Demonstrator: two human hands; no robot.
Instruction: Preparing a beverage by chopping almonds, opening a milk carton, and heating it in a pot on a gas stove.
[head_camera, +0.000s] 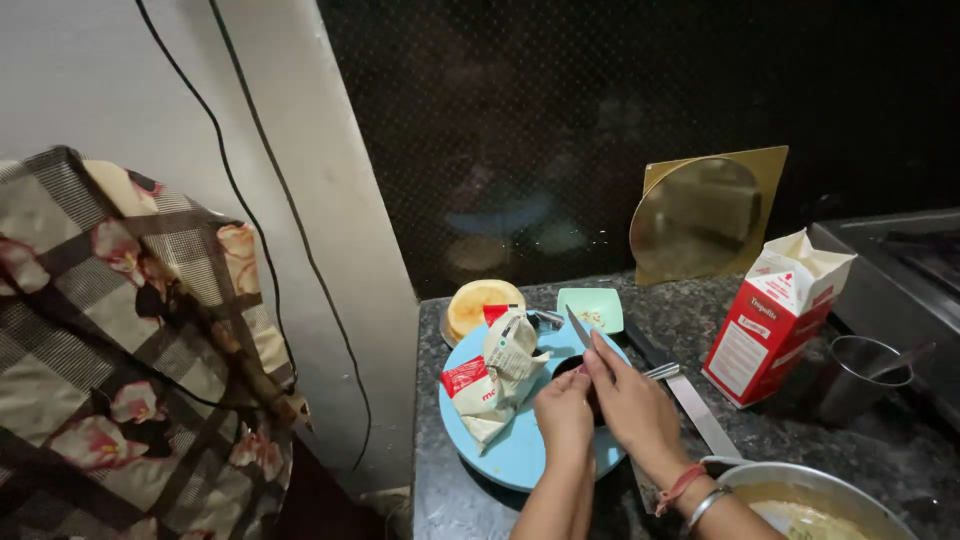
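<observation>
My left hand (563, 412) and my right hand (630, 400) meet over a round light-blue board (505, 450) on the dark granite counter (440, 480). The right hand grips a small knife (579, 327), blade pointing up and away. A small dark item sits between the two hands; the left hand's fingers close on it. Two crumpled red-and-white packets (497, 372) lie on the left part of the board. A red thread and metal bangles circle my right wrist.
Behind the board are a round yellow lid (475, 302) and a small mint square dish (592, 307). A long knife (690, 395), an open red-and-white carton (775, 318), a steel cup (860, 375), a steel pan (810, 500) with pale batter, a gold plate (705, 215), floral cloth (120, 350).
</observation>
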